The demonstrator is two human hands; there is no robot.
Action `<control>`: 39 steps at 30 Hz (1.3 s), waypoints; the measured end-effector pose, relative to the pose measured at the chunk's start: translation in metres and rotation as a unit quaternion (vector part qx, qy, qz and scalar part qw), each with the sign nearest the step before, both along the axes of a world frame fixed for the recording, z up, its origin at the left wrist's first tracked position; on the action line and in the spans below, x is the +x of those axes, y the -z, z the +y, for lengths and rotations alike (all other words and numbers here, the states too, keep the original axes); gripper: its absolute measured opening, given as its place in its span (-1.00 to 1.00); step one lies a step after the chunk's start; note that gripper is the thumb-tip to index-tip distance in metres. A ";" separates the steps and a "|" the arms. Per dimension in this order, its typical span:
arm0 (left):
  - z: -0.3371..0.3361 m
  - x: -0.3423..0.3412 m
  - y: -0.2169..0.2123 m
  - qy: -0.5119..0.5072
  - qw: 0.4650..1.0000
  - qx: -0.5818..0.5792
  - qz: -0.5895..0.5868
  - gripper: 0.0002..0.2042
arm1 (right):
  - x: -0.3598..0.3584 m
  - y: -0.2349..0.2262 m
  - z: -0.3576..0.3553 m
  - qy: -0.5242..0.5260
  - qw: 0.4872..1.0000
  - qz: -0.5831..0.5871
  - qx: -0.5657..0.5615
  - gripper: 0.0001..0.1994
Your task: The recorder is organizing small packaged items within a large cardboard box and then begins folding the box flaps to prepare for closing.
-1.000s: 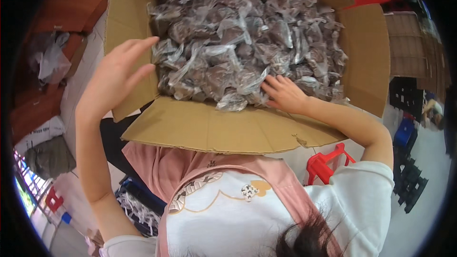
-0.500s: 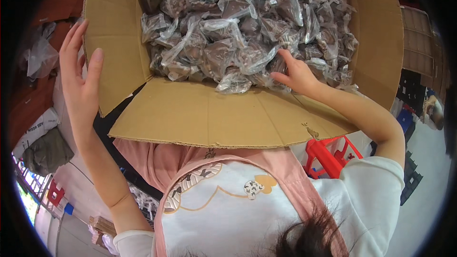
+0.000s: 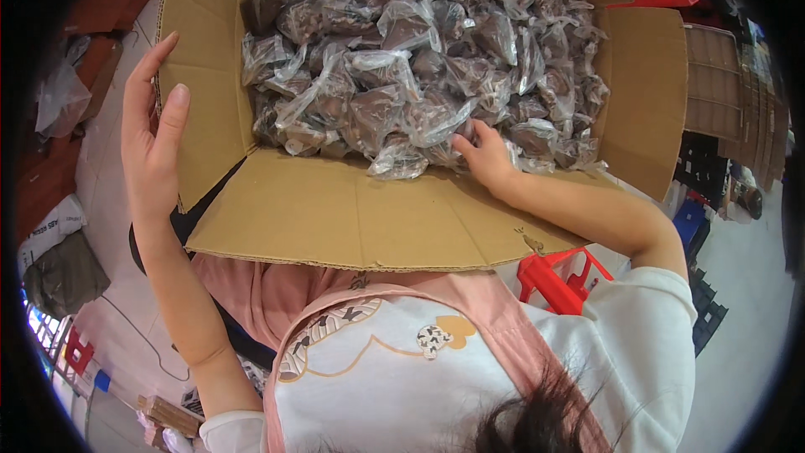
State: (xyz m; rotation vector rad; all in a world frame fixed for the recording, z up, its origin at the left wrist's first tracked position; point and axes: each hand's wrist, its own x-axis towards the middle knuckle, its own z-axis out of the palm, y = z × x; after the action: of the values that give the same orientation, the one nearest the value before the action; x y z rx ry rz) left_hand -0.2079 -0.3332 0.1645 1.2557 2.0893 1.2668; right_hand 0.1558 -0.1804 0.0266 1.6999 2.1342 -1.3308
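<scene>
A large open cardboard box (image 3: pixel 319 210) sits in front of me, filled with several small clear plastic bags (image 3: pixel 402 59) holding dark brown pieces. My left hand (image 3: pixel 153 138) is flat and open, held against the outside of the box's left flap. At the near edge of the pile, my right hand (image 3: pixel 484 155) reaches into the box with its fingers curled on a clear bag; whether it grips the bag is unclear.
A red plastic stool (image 3: pixel 558 277) stands under the box at the right. Brown crates (image 3: pixel 725 92) are stacked at the far right. Sacks and bags (image 3: pixel 59 243) lie on the floor at the left.
My left hand has slid left, off the pile's side to the outside of the left flap. The box has shifted closer in view. My right hand stays at the pile's near edge.
</scene>
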 end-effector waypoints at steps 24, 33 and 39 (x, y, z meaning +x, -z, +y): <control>-0.013 -0.008 0.004 -0.002 0.999 0.021 -0.046 -0.60 | 0.012 -0.045 0.061 0.352 0.775 0.214 -0.480 -0.71; -0.015 -0.009 0.006 -0.016 0.997 0.026 -0.070 -0.59 | -0.021 -0.100 0.113 -0.109 0.933 0.035 -0.341 -0.82; -0.009 -0.013 0.009 -0.002 0.998 0.038 -0.056 -0.59 | -0.040 -0.071 0.064 -0.723 0.690 0.017 0.024 -0.75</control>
State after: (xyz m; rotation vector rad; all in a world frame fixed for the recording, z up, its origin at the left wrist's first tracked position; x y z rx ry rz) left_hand -0.2204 -0.3426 0.1554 1.1839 1.9821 1.3970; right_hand 0.1162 -0.1168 0.0974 -0.3363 2.3569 -0.6722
